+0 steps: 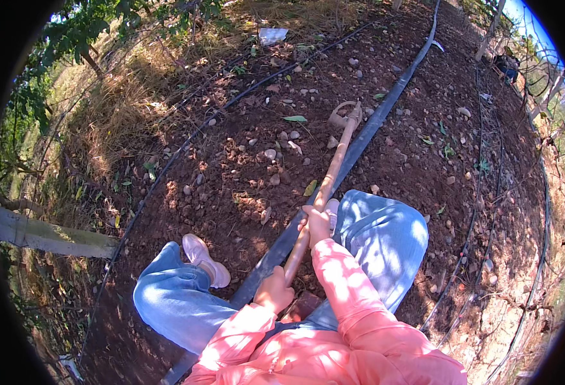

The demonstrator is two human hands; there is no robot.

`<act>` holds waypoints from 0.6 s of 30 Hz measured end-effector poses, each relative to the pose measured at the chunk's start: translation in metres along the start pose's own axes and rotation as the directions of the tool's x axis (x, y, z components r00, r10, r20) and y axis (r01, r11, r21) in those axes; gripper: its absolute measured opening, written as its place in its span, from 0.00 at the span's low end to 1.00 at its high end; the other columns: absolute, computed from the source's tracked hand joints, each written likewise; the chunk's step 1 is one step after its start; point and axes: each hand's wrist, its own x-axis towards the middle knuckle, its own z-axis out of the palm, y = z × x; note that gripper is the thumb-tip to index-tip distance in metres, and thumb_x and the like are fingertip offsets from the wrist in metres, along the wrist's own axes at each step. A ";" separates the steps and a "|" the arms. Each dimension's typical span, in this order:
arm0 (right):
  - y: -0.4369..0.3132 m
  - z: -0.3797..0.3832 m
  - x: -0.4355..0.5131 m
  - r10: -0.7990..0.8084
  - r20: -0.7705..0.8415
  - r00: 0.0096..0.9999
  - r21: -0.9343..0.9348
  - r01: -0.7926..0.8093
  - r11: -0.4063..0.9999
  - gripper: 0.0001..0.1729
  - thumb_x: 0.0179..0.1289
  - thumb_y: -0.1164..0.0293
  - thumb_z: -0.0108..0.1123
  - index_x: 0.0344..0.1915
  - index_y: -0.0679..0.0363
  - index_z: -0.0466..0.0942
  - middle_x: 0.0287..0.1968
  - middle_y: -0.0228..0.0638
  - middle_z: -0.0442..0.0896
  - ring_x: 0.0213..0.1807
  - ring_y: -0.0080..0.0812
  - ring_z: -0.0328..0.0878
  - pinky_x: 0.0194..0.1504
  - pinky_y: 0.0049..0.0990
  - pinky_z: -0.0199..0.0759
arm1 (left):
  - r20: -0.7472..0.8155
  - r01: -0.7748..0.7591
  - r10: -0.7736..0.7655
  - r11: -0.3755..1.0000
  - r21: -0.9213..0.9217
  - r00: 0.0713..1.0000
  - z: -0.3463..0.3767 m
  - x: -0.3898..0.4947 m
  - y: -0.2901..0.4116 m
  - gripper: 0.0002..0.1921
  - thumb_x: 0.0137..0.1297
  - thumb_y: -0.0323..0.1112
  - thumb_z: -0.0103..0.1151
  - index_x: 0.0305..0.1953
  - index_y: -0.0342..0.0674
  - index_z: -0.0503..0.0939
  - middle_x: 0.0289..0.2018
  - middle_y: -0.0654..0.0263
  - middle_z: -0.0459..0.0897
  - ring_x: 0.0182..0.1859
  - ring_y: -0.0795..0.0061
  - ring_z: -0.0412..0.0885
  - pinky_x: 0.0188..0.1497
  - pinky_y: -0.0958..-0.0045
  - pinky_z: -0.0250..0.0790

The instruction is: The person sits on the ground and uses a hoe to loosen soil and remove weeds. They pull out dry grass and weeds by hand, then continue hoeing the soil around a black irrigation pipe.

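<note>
A long wooden handle [333,168] runs diagonally up from my lap, with a curved metal hoe-like head [342,114] at its far end, near the reddish soil. My left hand [274,290] is closed around the lower end of the handle. Higher up the shaft, my right hand [317,223] grips it too. Under and beside the handle lies a wide, dark flat hose [378,115] stretched across the ground. Whether the tool's head touches the soil or the hose, I cannot tell.
Stones [270,154] and leaves dot the soil. Thin black irrigation tubes [167,166] run along both sides. A concrete post [61,237] juts in at left, beside dry grass [104,130]. A white scrap [273,35] lies farther off. My shoes rest either side of the wide hose.
</note>
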 end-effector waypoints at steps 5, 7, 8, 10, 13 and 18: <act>-0.010 0.014 -0.026 -0.008 -0.017 1.000 -0.107 0.006 0.994 0.12 0.56 0.76 0.62 0.31 0.64 0.65 0.21 0.33 0.70 0.13 0.26 0.69 0.13 0.27 0.70 | 0.038 0.002 0.001 0.996 -0.090 0.999 -0.015 0.001 0.005 0.20 0.53 0.33 0.60 0.44 0.29 0.66 0.37 0.35 0.80 0.45 0.38 0.80 0.48 0.51 0.70; -0.022 0.025 -0.031 0.031 0.019 0.999 -0.102 -0.028 0.994 0.15 0.57 0.75 0.61 0.36 0.62 0.63 0.24 0.33 0.70 0.16 0.24 0.68 0.14 0.27 0.68 | 0.066 0.011 -0.001 0.989 -0.148 0.998 -0.027 0.001 0.008 0.21 0.53 0.33 0.61 0.44 0.28 0.67 0.37 0.35 0.80 0.45 0.39 0.80 0.48 0.52 0.70; -0.027 0.034 -0.032 0.020 0.066 0.998 -0.094 -0.014 0.995 0.15 0.58 0.75 0.62 0.37 0.62 0.62 0.24 0.33 0.70 0.17 0.24 0.69 0.14 0.27 0.69 | 0.132 0.099 -0.065 0.958 -0.268 0.989 -0.033 0.001 0.009 0.21 0.53 0.34 0.62 0.44 0.28 0.68 0.36 0.36 0.80 0.44 0.41 0.81 0.46 0.53 0.70; -0.037 0.050 -0.034 0.016 0.078 0.997 -0.091 -0.009 0.996 0.16 0.59 0.74 0.62 0.38 0.61 0.62 0.25 0.33 0.70 0.17 0.24 0.69 0.15 0.27 0.69 | 0.089 0.058 -0.034 0.957 -0.284 0.995 -0.046 0.002 0.010 0.22 0.54 0.35 0.63 0.44 0.28 0.67 0.36 0.36 0.80 0.43 0.41 0.81 0.45 0.53 0.70; -0.045 0.075 -0.026 0.035 0.190 0.981 -0.046 -0.026 0.999 0.16 0.61 0.71 0.62 0.38 0.60 0.61 0.26 0.33 0.69 0.17 0.23 0.68 0.14 0.27 0.68 | 0.047 0.073 -0.062 0.952 -0.298 0.997 -0.058 0.012 0.007 0.22 0.54 0.36 0.63 0.44 0.28 0.67 0.34 0.36 0.80 0.41 0.39 0.81 0.42 0.52 0.70; -0.028 0.113 0.013 0.048 0.287 0.957 -0.048 -0.035 0.998 0.11 0.61 0.72 0.60 0.30 0.62 0.66 0.20 0.31 0.70 0.14 0.25 0.69 0.13 0.27 0.65 | -0.195 0.037 -0.089 0.967 -0.254 0.977 -0.057 0.047 -0.003 0.21 0.53 0.35 0.64 0.41 0.28 0.67 0.30 0.38 0.80 0.37 0.39 0.81 0.39 0.51 0.72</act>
